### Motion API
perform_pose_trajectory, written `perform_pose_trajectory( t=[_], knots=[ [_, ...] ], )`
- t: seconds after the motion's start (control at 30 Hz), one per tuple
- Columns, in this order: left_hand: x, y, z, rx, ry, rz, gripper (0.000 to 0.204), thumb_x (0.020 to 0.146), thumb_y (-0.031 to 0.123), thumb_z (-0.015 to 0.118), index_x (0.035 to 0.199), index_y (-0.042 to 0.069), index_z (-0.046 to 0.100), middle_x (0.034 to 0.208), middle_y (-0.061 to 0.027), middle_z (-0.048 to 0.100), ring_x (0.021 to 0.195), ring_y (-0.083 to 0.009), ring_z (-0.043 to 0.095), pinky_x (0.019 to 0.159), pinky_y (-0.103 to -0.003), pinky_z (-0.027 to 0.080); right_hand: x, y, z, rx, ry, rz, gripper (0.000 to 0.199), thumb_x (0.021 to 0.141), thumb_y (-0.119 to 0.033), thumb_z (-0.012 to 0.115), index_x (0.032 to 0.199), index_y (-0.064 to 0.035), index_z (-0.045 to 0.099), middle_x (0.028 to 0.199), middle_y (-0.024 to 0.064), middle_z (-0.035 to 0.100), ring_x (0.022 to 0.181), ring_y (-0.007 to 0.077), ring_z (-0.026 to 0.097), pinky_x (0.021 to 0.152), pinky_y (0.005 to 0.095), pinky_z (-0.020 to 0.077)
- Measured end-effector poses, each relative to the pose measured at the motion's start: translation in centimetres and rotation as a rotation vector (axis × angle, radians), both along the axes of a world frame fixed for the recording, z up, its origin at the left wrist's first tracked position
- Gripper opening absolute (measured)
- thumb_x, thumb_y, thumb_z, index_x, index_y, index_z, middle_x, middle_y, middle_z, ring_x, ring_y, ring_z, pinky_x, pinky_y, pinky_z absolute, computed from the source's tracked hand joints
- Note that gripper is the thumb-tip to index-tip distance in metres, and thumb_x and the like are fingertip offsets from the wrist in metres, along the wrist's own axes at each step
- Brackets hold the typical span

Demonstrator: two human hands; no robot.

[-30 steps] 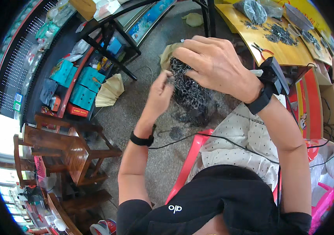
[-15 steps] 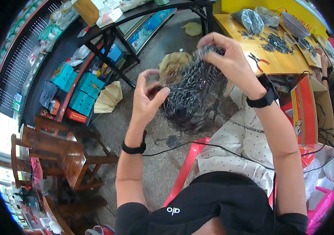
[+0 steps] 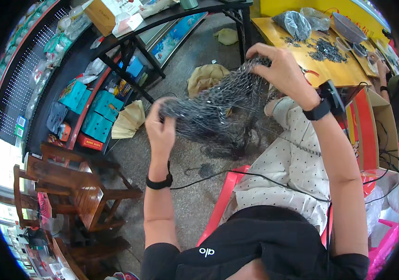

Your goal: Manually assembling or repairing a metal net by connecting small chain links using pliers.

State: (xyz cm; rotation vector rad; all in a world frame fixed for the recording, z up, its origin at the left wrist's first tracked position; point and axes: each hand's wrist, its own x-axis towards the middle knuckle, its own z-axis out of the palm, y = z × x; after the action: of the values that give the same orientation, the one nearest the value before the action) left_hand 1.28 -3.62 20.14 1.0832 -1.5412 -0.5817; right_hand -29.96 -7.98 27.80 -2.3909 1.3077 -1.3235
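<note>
A thick bundle of dark, shiny metal chains (image 3: 211, 109) is stretched between my two hands, over the floor in front of my lap. My left hand (image 3: 160, 128) grips its lower left end, the fingers curled behind the strands. Higher up on the right, my right hand (image 3: 281, 70) pinches the other end between thumb and fingers. Loose strands sag below the middle, smeared by motion. A single chain (image 3: 308, 150) lies across my dotted white trousers (image 3: 274, 182). Red-handled pliers (image 3: 310, 73) on the yellow table show only partly behind my right hand.
The yellow table (image 3: 274, 35) at right bears a heap of small dark metal pieces (image 3: 328, 51), plastic bags and bowls. Another person's hand (image 3: 381, 65) works there. A brown sack (image 3: 206, 78) stands on the floor. A wooden chair (image 3: 82, 191) and shelving are at left; a black cable crosses my lap.
My left hand has moved left and a little down, now closed round its end of the chains. The bundle is stretched wider. My right hand has shifted slightly right, covering more of the pliers.
</note>
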Motion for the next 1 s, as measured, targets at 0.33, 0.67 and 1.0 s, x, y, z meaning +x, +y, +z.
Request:
perform_pose_trajectory(
  t=[0.33,0.67,1.0],
  knots=[
    [0.1,0.6,5.0,0.015,-0.217,0.005,0.015,0.087,0.009,0.058,0.091,-0.004,0.063,0.073,-0.0014,0.063,0.067,-0.0071,0.055,0.062,-0.025,0.045,1.2,-2.5,-2.4,-0.139,0.015,-0.044,0.017,0.075,-0.006,0.062,0.092,-0.0055,0.067,0.087,0.0164,0.060,0.090,0.0377,0.059,0.076,0.0454,0.0471],
    [0.0,-0.3,8.5,0.385,0.762,-0.065,0.020,0.088,0.021,0.057,0.099,0.006,0.065,0.089,-0.0053,0.069,0.075,-0.0180,0.066,0.068,-0.031,0.054,1.6,-6.5,-7.5,0.275,0.143,-0.072,0.025,0.086,-0.024,0.058,0.095,-0.0012,0.067,0.086,0.0207,0.066,0.082,0.0393,0.063,0.072,0.0449,0.0500],
    [6.5,-1.6,9.4,0.219,0.772,-0.100,0.022,0.091,0.025,0.059,0.100,0.006,0.064,0.097,-0.0074,0.069,0.086,-0.0213,0.068,0.077,-0.035,0.056,1.1,7.6,-17.3,1.061,0.771,0.289,0.064,0.088,-0.062,0.052,0.095,0.0000,0.069,0.093,0.0234,0.068,0.094,0.0398,0.065,0.084,0.0487,0.0501]
  ],
)
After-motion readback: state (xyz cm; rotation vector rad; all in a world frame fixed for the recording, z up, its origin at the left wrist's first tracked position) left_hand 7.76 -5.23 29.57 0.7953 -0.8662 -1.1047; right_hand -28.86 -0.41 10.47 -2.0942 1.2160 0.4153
